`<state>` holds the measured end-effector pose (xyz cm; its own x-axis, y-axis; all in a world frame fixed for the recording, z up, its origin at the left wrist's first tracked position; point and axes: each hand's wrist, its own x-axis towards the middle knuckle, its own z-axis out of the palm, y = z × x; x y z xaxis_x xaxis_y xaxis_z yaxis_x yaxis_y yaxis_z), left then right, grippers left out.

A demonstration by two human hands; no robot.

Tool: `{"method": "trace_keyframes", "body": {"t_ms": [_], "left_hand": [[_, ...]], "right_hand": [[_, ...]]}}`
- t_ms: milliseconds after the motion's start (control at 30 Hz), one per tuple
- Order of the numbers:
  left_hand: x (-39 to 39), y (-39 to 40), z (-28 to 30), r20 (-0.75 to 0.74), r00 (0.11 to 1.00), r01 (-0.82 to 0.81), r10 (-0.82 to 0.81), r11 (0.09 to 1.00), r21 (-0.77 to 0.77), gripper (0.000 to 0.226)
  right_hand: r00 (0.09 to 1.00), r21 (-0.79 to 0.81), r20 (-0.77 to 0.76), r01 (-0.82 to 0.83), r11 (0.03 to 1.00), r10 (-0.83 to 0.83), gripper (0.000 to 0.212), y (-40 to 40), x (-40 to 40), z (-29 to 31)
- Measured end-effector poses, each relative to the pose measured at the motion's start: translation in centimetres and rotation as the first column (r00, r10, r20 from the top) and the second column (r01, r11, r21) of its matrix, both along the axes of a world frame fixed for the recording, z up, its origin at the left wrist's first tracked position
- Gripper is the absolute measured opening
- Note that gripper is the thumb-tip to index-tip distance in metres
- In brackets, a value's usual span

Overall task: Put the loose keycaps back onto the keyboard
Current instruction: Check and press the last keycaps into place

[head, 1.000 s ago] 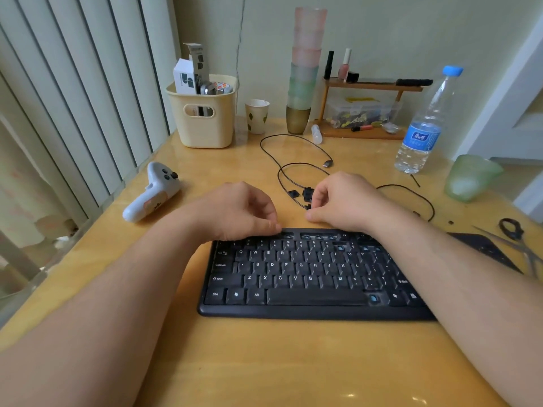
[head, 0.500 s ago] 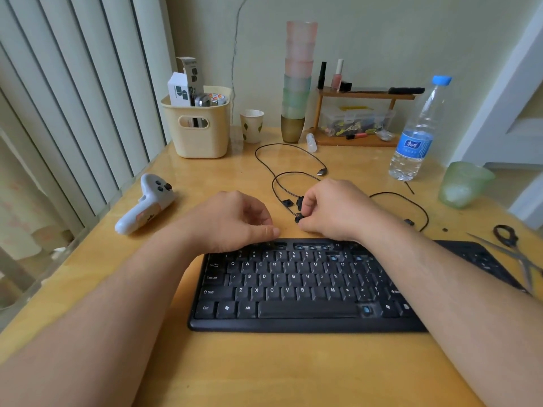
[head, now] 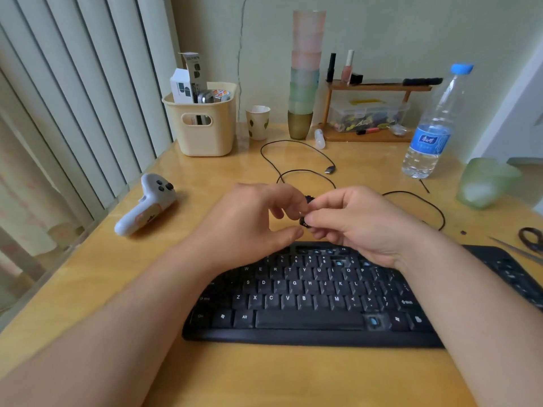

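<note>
Keycaps, small and black, sit pinched in the fingertips of the right hand, raised above the top rows of the black keyboard; how many it grasps cannot be told. The left hand is beside it, thumb and curled fingers closing toward the same spot, though whether they touch a cap is unclear. Under both wrists the keyboard lies on a glossy yellow-wood table, with several bare blue switch sockets showing among its keys. Beyond the hands a thin black cable loops across the table. Left of the left hand rests a white game controller, and farther back a cream basket of boxes. Behind the hands stand a paper cup, a tall stack of tinted cups and a small wooden shelf against the pale green wall. Right of the right hand are a water bottle, a green glass and scissors. Vertical blinds line the left side.
</note>
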<state>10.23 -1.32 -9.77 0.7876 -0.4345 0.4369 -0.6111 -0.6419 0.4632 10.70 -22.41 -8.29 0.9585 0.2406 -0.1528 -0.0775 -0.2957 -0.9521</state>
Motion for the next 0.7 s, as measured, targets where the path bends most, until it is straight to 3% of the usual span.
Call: {"method": "trace_keyframes", "body": {"t_ms": [200, 500, 600, 700], "left_hand": [[-0.12, -0.29, -0.3, 0.025, 0.999, -0.024, 0.026, 0.995, -0.099, 0.028], [-0.55, -0.35, 0.0, 0.053, 0.997, -0.041, 0.047, 0.993, -0.114, 0.019], [-0.55, -0.31, 0.16, 0.053, 0.996, -0.064, 0.07, 0.993, -0.103, 0.016], [-0.41, -0.1, 0.21, 0.037, 0.995, -0.086, 0.09, 0.992, -0.088, 0.015]], "right_hand": [[1.0, 0.098, -0.013, -0.005, 0.995, 0.006, 0.006, -0.26, -0.44, 0.33], [0.999, 0.221, -0.027, -0.036, 0.975, 0.043, 0.009, -0.46, -0.44, 0.15], [0.994, 0.141, 0.104, -0.049, 0.989, 0.034, 0.009, -0.34, -0.51, -0.06], [0.918, -0.185, 0.393, 0.02, 0.982, 0.055, 0.012, -0.32, -0.72, -0.24]]}}
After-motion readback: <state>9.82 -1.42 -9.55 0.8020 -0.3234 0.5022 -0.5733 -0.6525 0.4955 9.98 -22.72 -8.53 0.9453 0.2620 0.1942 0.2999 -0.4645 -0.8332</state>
